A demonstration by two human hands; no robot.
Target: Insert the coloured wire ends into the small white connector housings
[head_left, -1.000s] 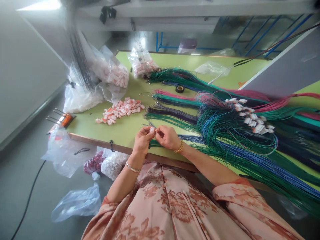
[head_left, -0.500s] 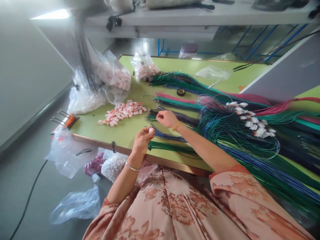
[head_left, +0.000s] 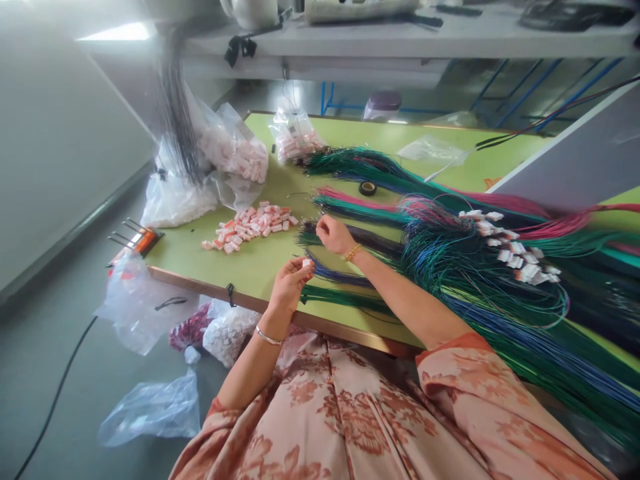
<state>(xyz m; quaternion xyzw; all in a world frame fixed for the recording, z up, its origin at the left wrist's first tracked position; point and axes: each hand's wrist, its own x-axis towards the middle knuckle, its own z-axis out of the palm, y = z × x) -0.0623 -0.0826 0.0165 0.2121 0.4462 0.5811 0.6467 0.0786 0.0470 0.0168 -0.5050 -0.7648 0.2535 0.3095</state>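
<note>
Fingers of our left hand [head_left: 289, 283] pinch a small white connector [head_left: 306, 263], right hand [head_left: 334, 233] closes on purple wires [head_left: 370, 238]; next, we judge, seat one wire end.

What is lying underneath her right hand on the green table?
Under the right hand lie ends of dark purple wires on the table. Whether the fingers pinch one is hidden.

Connector pile [head_left: 249, 227] on table [head_left: 250, 263] left of wire bundles [head_left: 450, 260], bags [head_left: 220, 160] behind the pile
</note>
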